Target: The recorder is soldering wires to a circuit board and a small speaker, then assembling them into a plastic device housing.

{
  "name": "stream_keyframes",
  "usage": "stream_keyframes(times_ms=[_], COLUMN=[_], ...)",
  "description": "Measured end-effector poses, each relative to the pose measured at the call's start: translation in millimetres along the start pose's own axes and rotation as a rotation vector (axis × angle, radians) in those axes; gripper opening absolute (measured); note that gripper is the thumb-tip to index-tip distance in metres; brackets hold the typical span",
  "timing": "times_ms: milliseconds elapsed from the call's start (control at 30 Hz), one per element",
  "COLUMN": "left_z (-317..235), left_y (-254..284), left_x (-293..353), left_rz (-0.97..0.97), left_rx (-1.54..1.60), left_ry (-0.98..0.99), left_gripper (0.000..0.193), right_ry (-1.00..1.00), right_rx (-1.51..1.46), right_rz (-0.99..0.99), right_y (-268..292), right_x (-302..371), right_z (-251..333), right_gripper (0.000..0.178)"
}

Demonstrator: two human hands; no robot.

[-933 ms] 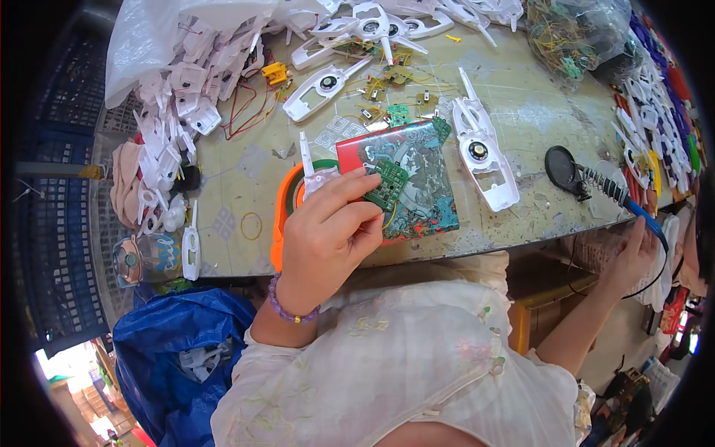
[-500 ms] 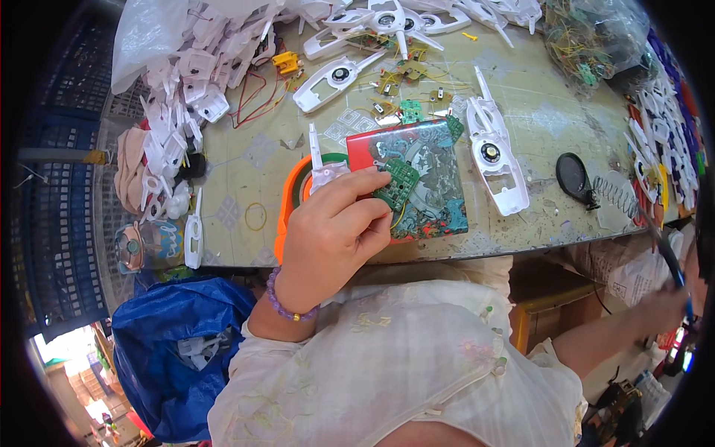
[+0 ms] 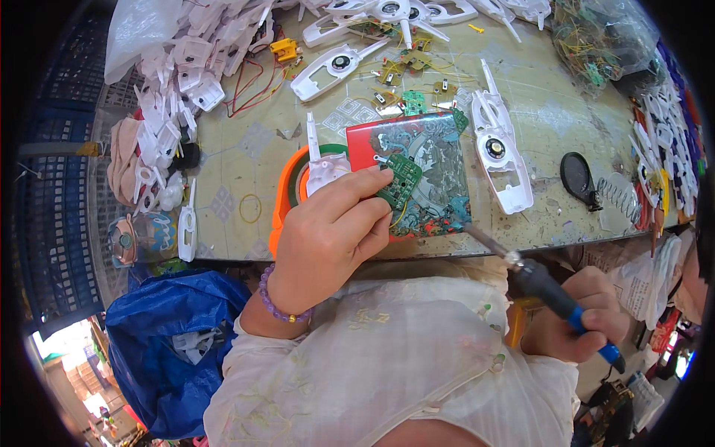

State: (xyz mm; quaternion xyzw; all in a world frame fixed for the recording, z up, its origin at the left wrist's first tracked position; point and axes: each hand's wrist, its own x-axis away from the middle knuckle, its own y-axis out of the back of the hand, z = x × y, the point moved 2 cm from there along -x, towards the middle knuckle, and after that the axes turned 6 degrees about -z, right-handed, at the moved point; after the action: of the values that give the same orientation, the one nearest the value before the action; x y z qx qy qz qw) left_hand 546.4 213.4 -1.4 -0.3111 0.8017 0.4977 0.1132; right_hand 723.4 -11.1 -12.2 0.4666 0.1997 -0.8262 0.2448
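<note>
My left hand (image 3: 339,223) pinches a green circuit board (image 3: 402,180) by its left edge, over a red box with a patterned top (image 3: 439,171). A thin yellow wire hangs from the board. In my right hand (image 3: 592,320) is a soldering iron (image 3: 544,287) with a black and blue handle; its tip points left, close to the box's lower right corner. Behind my left hand, a white plastic casing (image 3: 325,160) rests by an orange ring-shaped holder (image 3: 279,212). To the right of the box lies another white casing (image 3: 500,153) with a round speaker in it.
White casings (image 3: 179,74) are heaped at the back left. Several small boards with wires (image 3: 406,71) lie behind the box. At the right are a coiled metal spring stand (image 3: 617,195) and a black round piece (image 3: 576,177). A blue bag (image 3: 164,335) hangs below the table's left edge.
My right hand has swung in from the far right with the soldering iron, bringing its tip near the box. My left hand still holds the board in nearly the same place.
</note>
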Motion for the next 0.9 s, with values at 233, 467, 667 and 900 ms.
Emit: stream_keyframes(times_ms=[233, 467, 667, 900], left_z=[1.0, -1.7, -3.0, -1.9], left_y=[-1.2, -0.7, -1.2, -2.6], left_x=[4.0, 2.2, 2.4, 4.7], left_rz=[-0.023, -0.047, -0.044, -0.034], left_rx=[-0.016, -0.034, -0.039, -0.057], left_ry=[-0.004, -0.018, -0.01, -0.038], left_gripper=[0.016, 0.017, 0.018, 0.018], right_ry=[0.07, 0.045, 0.024, 0.017], right_rx=[-0.114, -0.022, -0.035, -0.018], right_rz=[0.187, 0.255, 0.267, 0.263], right_y=[-36.0, -42.0, -43.3, -42.8], right_x=[2.5, 3.1, 2.9, 5.9], right_z=[-11.0, -11.4, -12.0, -11.7], right_gripper=[0.031, 0.032, 0.032, 0.031])
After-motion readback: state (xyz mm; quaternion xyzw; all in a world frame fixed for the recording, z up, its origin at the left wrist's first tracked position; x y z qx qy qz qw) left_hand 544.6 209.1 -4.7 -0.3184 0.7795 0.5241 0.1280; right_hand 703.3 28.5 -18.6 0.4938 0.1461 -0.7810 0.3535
